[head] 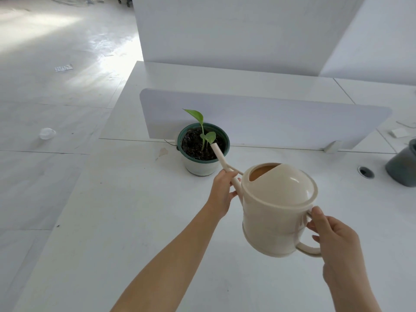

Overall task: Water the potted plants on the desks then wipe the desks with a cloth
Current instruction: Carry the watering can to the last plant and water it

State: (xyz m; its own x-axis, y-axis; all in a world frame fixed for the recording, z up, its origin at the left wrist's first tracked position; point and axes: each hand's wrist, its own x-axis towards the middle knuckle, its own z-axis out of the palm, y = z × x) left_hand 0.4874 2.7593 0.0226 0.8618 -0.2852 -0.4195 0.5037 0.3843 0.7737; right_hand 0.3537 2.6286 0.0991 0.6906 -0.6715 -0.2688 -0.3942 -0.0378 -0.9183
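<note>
Cream plastic fills the middle of my view: the can [278, 212] hangs above the white worktop [126, 221], tipped toward eleven o'clock. My right hand [335, 242] is clamped on the loop handle at the can's four o'clock side, fingers wrapped through it. My left hand [221, 191] is closed round the lower spout [219, 157], just where it leaves the body, at the can's ten o'clock. The spout runs up and its tip sits over the soil, right beside the lower leaf. The fill opening on top shows a brownish inside; I cannot tell the water level, and no stream is plain at the tip.

The plant [203, 129], two green leaves on thin stalks, stands in a pot [201, 167] with a green rim and pale wall, at twelve o'clock from my left hand, against a low white divider [281, 122]. At three o'clock, well apart, a dark grey pot [403, 167] is cut by the frame edge, with a round cable hole [365, 172] near it.
</note>
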